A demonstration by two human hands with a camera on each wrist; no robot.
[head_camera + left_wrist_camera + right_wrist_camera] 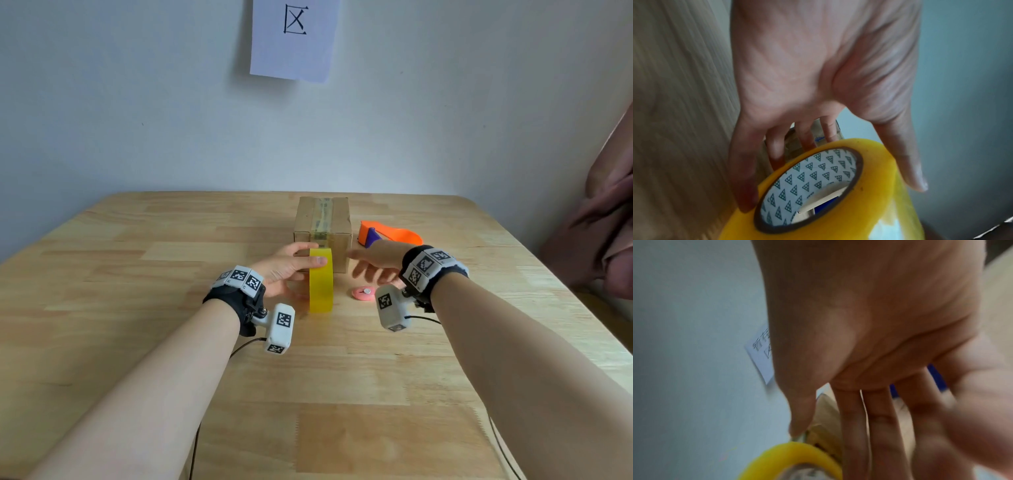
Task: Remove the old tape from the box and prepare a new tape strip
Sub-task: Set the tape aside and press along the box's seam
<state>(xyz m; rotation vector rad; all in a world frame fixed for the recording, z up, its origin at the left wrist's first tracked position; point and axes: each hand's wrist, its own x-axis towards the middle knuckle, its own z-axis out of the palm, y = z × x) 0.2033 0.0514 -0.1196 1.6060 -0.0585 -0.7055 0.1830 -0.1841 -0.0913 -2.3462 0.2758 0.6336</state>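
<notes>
A yellow tape roll stands on its edge on the wooden table, just in front of the cardboard box. A strip of old tape runs over the box's top and down its front. My left hand grips the roll: the thumb lies across its outer band, and the fingers reach round the far side. The roll shows a white patterned core. My right hand hovers to the right of the roll with straight fingers, blurred, holding nothing.
An orange tape dispenser with a purple part lies to the right of the box. A small pink round object sits under my right hand. A paper sheet hangs on the wall. Brownish fabric fills the right edge.
</notes>
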